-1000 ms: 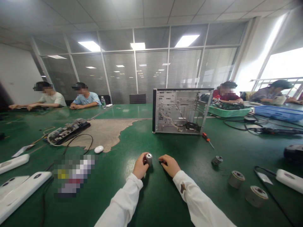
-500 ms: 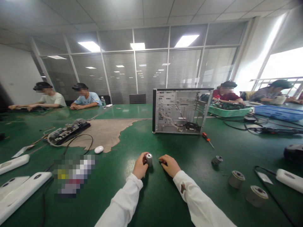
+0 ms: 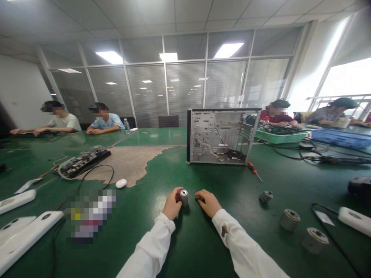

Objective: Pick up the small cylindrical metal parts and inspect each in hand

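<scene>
A small metal cylinder [image 3: 184, 198] stands upright on the green table [image 3: 162, 173], its round top facing up. My left hand [image 3: 172, 205] holds it from the left, with the thumb at its near side and the other fingers partly hidden behind it. Just right of the cylinder, apart from it, my right hand [image 3: 208, 202] rests with its fingers curled and pressed together; whether anything is between them is too small to tell.
An open computer case [image 3: 220, 135] stands behind my hands, with a screwdriver [image 3: 254, 171] beside it. Three metal cylinders [image 3: 290, 220] sit at the right. Power strips [image 3: 29, 243] and a circuit assembly [image 3: 84, 162] lie left. Several people sit across the table.
The metal cylinder has shifted slightly to the right and nearer, still at my left hand. My right hand has barely moved.
</scene>
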The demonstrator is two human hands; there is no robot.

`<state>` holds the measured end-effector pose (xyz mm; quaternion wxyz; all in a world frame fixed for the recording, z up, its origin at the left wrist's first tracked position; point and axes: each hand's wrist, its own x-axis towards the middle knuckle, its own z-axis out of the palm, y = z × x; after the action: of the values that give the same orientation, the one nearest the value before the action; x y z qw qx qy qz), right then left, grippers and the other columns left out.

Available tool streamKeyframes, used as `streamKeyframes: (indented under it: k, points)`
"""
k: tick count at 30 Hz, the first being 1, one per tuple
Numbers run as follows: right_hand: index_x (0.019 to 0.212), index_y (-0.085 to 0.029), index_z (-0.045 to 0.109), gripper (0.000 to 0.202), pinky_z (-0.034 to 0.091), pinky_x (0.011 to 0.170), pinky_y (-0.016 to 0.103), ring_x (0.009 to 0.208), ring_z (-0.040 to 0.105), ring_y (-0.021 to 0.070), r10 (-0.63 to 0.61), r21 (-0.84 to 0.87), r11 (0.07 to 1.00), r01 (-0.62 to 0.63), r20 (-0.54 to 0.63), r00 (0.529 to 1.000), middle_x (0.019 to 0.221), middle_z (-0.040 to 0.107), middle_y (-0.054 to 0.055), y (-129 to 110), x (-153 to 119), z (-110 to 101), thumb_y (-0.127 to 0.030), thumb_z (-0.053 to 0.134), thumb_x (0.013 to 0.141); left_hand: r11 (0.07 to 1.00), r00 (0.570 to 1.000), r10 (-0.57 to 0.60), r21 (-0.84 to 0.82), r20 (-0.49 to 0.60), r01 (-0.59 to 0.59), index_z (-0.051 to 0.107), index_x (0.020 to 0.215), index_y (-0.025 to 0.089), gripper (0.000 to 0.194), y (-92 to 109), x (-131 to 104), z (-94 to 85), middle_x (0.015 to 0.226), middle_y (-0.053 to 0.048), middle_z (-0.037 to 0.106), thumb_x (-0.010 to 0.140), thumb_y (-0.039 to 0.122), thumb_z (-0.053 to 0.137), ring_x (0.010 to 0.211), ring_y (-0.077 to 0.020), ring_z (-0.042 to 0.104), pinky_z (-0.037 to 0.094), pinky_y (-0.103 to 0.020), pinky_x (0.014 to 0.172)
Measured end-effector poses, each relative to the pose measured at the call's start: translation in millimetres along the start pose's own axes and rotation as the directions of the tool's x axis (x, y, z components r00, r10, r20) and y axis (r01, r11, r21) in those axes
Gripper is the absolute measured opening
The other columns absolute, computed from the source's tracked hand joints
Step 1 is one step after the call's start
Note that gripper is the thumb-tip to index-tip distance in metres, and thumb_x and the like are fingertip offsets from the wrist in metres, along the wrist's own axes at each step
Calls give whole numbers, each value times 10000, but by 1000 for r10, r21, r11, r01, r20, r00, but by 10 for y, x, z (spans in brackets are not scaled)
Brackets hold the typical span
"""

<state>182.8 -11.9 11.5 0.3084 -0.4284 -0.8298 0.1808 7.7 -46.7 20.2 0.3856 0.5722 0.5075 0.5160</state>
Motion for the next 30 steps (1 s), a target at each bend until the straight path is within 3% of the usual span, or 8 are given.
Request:
streamKeyframes:
  k: [7, 15, 20, 25, 30]
  points:
    - [851, -207, 580, 218, 418, 703, 271, 752, 531, 152, 38, 87, 996, -25, -158, 987, 812, 559, 39, -67, 4, -54, -136, 435, 705, 1000, 999, 3, -6, 40, -3, 504, 925, 166, 551, 66, -36, 21, 859, -26, 616, 474, -103, 339, 839, -141, 576, 432, -268, 772]
    - [868, -210, 569, 194, 436, 683, 256, 774, 526, 153, -80, 246, 954, 170, -338, 938, 853, 547, 56, -465, -72, -184, -183, 413, 757, 998, 990, 56, -3, 126, -56, 491, 980, 171, 555, 5, -40, 33, 905, -35, 605, 499, -73, 362, 846, -149, 566, 435, -270, 744]
    - [904, -212, 564, 214, 426, 734, 254, 829, 520, 153, -160, 217, 946, 240, -330, 930, 885, 545, 60, -598, -126, -179, -179, 396, 775, 996, 977, 86, -50, 196, -78, 487, 986, 173, 540, -7, -51, 56, 949, -43, 591, 518, -71, 373, 866, -148, 558, 439, -265, 749]
    - [906, -219, 557, 216, 428, 742, 264, 823, 517, 149, -205, 173, 951, 257, -271, 941, 874, 550, 58, -593, -131, -125, -174, 385, 785, 995, 964, 83, -69, 253, -67, 475, 1014, 174, 554, 17, -69, 75, 949, -37, 589, 533, -82, 377, 877, -138, 549, 429, -250, 760]
    - [883, -207, 555, 202, 429, 741, 288, 820, 510, 155, -258, 121, 945, 303, -289, 922, 857, 550, 58, -572, -129, -92, -154, 387, 784, 993, 958, 97, -94, 270, -74, 469, 1043, 172, 582, -7, -61, 79, 960, -34, 585, 529, -88, 383, 889, -143, 541, 415, -263, 776]
